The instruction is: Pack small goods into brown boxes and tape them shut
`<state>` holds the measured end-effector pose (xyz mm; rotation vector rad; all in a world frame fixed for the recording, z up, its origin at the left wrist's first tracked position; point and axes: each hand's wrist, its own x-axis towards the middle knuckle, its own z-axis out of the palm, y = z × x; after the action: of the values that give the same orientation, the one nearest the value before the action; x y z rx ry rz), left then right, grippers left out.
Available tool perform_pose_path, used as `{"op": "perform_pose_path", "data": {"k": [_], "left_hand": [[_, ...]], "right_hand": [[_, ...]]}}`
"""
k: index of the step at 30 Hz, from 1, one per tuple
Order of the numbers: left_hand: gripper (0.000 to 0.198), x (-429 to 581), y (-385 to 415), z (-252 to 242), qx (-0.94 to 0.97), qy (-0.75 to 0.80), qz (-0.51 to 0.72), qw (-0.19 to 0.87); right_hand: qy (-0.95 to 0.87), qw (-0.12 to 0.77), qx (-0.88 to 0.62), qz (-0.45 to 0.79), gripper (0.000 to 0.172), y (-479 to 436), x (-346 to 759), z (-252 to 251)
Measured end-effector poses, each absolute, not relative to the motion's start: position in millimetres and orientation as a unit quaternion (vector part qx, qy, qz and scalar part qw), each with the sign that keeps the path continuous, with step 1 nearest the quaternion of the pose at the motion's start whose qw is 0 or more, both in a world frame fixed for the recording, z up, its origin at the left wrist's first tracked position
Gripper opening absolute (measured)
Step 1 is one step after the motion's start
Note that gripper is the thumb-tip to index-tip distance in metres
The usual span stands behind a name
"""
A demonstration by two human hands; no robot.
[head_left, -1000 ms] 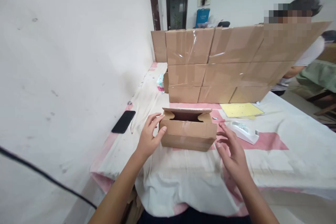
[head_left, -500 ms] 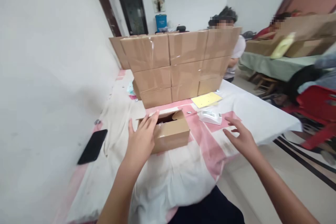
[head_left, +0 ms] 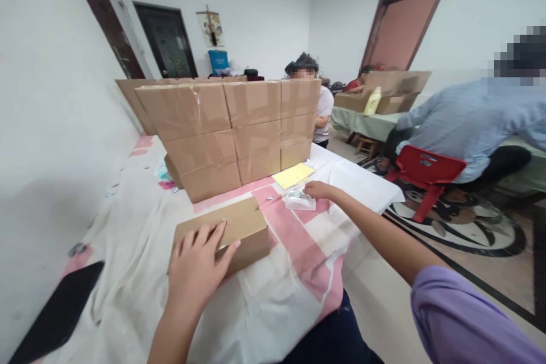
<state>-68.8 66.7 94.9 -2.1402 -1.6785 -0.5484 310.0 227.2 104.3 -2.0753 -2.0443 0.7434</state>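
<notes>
A small brown cardboard box lies on the cloth-covered table with its lid flaps down. My left hand rests flat on the box's top, fingers spread and pressing the lid. My right hand is stretched out to the right and lies on a white tape dispenser; its fingers curl over the dispenser, and how firmly they grip is unclear.
A wall of stacked, taped cardboard boxes stands behind. A yellow sheet lies by the dispenser, a black phone at the near left. People sit at other tables to the right, beside a red chair.
The view has swung right. The box's open flaps are now closed under my left hand. My right hand has moved away from the box out to the tape dispenser.
</notes>
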Motion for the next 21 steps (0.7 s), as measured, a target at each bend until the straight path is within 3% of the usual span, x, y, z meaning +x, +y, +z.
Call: {"op": "perform_pose_path", "data": {"k": [4,10,21], "left_hand": [[0.056,-73,71,82,-0.756,-0.587,-0.205,0.206],[0.055,-74,71,81,-0.755,-0.587,-0.211,0.204],[0.050,-68,61,89,-0.749,-0.592,-0.206,0.216]], "right_hand": [[-0.636,-0.020,-0.715,0.290,0.037,241,302,115],[-0.597,-0.067,-0.727,0.333,0.037,241,299,121],[-0.525,0.006,-0.740,0.421,0.037,242,305,105]]}}
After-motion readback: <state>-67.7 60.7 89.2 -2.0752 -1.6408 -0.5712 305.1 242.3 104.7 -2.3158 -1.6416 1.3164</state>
